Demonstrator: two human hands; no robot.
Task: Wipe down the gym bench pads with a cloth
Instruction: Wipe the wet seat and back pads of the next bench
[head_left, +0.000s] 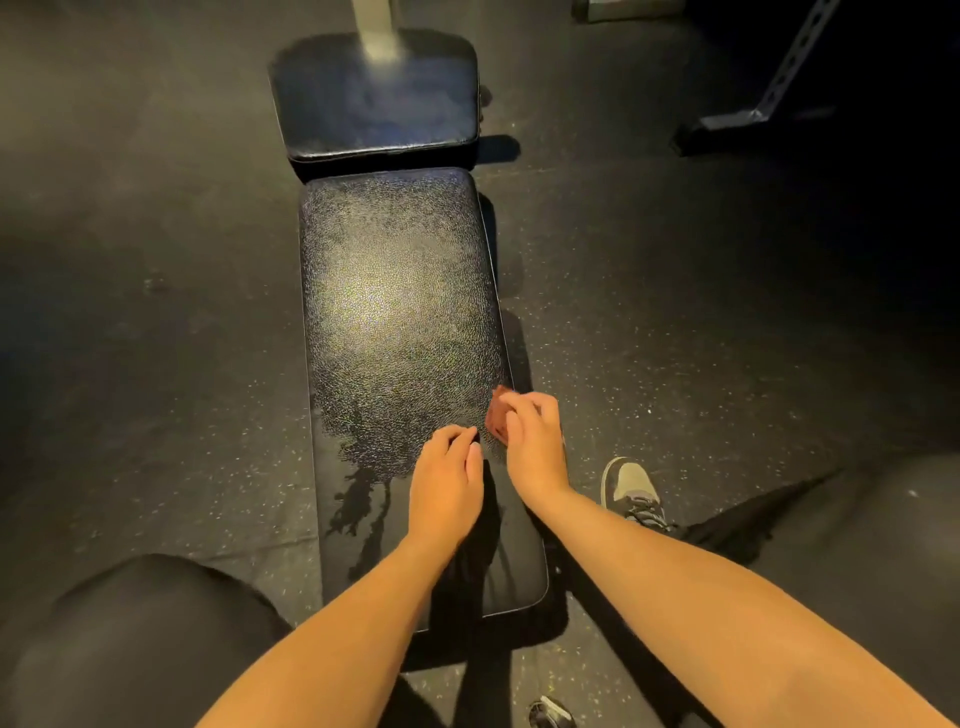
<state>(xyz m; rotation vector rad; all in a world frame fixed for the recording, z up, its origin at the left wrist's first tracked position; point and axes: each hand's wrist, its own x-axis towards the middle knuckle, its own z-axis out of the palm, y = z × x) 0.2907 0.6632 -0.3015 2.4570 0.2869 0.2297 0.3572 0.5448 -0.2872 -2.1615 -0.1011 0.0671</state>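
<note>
A long black bench pad (400, 322) runs away from me down the middle of the view. Fine wet droplets cover most of it, and the near end is smooth with dark streaks. A shorter black pad (374, 93) lies beyond it. My right hand (535, 441) is at the long pad's right edge, shut on a small reddish-brown cloth (497, 413) that is mostly hidden under the fingers. My left hand (447, 483) hovers just left of it over the pad, fingers curled, holding nothing that I can see.
Dark speckled rubber floor (675, 312) surrounds the bench. A pale metal post (376, 31) rises behind the far pad. A dark rack foot (727, 124) lies at the upper right. My shoe (631, 491) stands right of the bench, with my knees at both lower corners.
</note>
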